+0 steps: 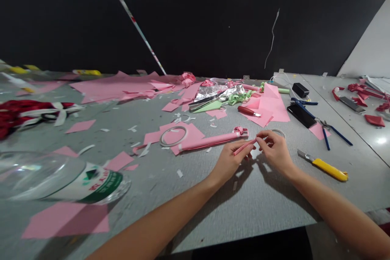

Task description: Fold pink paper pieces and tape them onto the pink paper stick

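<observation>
My left hand (230, 160) and my right hand (274, 149) meet over the grey table (195, 195), both pinching a narrow folded pink paper strip (244, 146). The left fingers grip its lower end, the right thumb and forefinger hold its upper tip. Just beyond the hands lies a long rolled pink paper stem (210, 141) with a knotted end (241, 131). A clear tape ring (173, 135) rests on pink paper to the left of it. Another tape ring (278, 131) peeks out behind my right hand.
A yellow utility knife (326, 166) lies right of my hands, blue-handled pliers (333, 131) and a black phone (301, 115) beyond it. A plastic bottle (61, 176) lies on its side at left. Pink paper scraps, foil (217, 91), scissors (204, 102) and a red-handled knife (248, 111) litter the far table.
</observation>
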`<state>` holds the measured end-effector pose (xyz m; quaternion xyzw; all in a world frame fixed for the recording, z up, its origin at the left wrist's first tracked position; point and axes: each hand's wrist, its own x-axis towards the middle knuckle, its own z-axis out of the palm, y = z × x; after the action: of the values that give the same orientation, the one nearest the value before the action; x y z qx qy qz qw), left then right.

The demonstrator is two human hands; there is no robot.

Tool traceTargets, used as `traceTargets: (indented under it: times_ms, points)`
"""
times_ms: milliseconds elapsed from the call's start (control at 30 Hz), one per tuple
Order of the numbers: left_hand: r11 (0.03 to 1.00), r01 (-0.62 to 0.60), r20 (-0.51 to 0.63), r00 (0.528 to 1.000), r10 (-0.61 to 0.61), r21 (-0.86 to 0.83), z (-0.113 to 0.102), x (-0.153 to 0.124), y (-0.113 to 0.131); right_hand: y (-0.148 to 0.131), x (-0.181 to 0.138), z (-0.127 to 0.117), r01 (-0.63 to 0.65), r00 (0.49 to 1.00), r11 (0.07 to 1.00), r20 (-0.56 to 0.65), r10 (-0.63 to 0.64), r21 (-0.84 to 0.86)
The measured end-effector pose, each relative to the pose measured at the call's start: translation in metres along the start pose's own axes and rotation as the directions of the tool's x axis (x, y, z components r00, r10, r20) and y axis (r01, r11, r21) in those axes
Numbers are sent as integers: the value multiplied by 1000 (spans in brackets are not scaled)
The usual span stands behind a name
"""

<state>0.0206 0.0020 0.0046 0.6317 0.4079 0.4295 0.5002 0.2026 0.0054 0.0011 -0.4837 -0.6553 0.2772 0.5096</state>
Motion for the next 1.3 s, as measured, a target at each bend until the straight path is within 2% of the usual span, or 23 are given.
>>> traceTargets:
  times_ms: [167, 333, 733, 967, 1300]
  points:
    - [1000, -27, 37, 999, 27, 0, 0, 1, -1, 0, 0, 1, -5, 1000, 1000, -9, 5, 25]
    - [1000, -16, 49, 999, 15, 9, 0, 2, -6, 0, -1, 1, -69, 998, 997, 4, 69, 42]
    - [999, 38, 0, 999, -38, -15, 1, 3, -8, 2, -1, 2, -88, 996, 994, 13, 87, 64]
    - [999, -15, -34, 999, 14, -30, 1, 3, -3, -1, -1, 2, -155, 988, 983, 16, 154, 95]
    - [1000, 18, -62, 998, -19, -9, 0, 4, -1, 3, 3, 3, -247, 969, 948, 79, 236, 198]
